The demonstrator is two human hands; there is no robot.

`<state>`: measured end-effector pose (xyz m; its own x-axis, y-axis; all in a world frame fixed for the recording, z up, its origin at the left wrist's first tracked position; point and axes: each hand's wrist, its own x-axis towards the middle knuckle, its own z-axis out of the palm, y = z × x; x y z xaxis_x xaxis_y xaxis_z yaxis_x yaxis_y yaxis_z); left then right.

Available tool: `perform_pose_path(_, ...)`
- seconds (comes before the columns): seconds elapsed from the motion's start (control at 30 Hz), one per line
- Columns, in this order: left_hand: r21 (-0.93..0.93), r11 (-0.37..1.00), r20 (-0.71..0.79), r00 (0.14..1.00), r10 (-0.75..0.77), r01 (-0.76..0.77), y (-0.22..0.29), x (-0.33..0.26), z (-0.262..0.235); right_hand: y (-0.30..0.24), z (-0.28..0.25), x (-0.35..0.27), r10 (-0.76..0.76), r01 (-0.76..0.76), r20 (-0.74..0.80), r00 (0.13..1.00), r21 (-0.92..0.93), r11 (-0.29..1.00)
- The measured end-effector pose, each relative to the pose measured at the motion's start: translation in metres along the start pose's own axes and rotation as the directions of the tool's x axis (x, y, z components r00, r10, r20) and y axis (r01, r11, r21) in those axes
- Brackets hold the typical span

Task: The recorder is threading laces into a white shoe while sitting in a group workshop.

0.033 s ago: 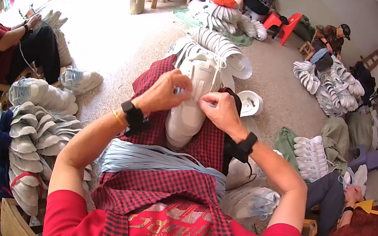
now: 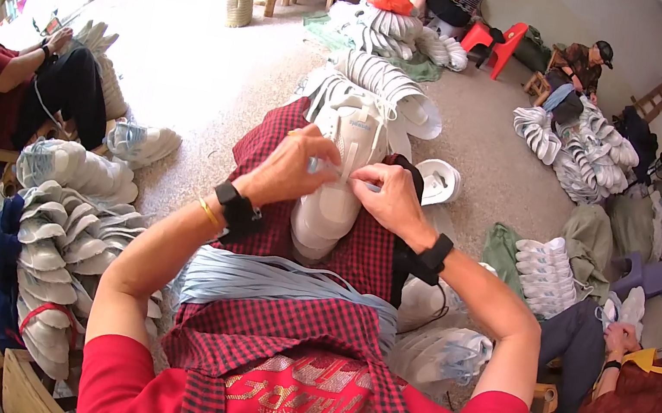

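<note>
A white shoe upper (image 2: 350,144) lies over my lap, its toe toward me and its tongue away from me. My left hand (image 2: 292,169) is closed at the left row of eyelets, with a bit of light blue shoelace between the fingers. At the opposite row, my right hand (image 2: 393,199) pinches a light blue lace, thumb and forefinger together near the throat. The lace's path through the holes is mostly hidden by my fingers. A bundle of light blue laces (image 2: 283,282) lies across my lap on the red-and-black checked apron (image 2: 275,333).
More nested white uppers (image 2: 387,80) lie just beyond my knees. A white shoe piece (image 2: 438,182) is on the floor to the right. Stacks of uppers (image 2: 44,272) stand at my left, others (image 2: 542,277) at the right. Several people sit around working.
My left hand has dipped slightly and its fingers have shifted by the eyelets. My right hand and the shoe upper stay nearly in place.
</note>
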<state>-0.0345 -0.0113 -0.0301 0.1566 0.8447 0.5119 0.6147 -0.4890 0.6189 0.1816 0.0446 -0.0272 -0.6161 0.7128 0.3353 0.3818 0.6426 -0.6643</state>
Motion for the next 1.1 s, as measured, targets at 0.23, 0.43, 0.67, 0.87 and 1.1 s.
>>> perform_pose_path(0.23, 0.249, 0.96, -0.02, 0.99, 0.137, -0.127, 0.002, -0.002, -0.001, -0.002, -0.001, -0.004, -0.104, 0.103, -0.098, 0.99, -0.019, 0.995)
perform_pose_path(0.43, 0.572, 0.615, -0.272, 0.833, -0.482, 0.543, -0.068, -0.068, -0.214, 0.017, -0.04, -0.025, 0.171, -0.173, 0.072, 0.983, 0.018, 0.985)
perform_pose_path(0.67, 0.876, 0.016, -0.482, 0.875, 0.041, 0.481, -0.025, -0.17, -0.457, 0.049, -0.134, -0.026, 0.256, -0.282, 0.332, 0.908, 0.03, 0.959)
perform_pose_path(0.87, 0.973, -0.132, -0.153, 0.957, 0.247, 0.19, -0.027, -0.131, -0.473, 0.109, -0.273, -0.045, 0.459, -0.435, -0.005, 0.888, -0.327, 0.839)
perform_pose_path(1.1, 0.202, 0.905, -0.323, 0.898, -0.299, 0.374, -0.098, -0.022, -0.284, 0.064, -0.124, -0.025, -0.201, 0.151, -0.192, 0.961, -0.247, 0.957)
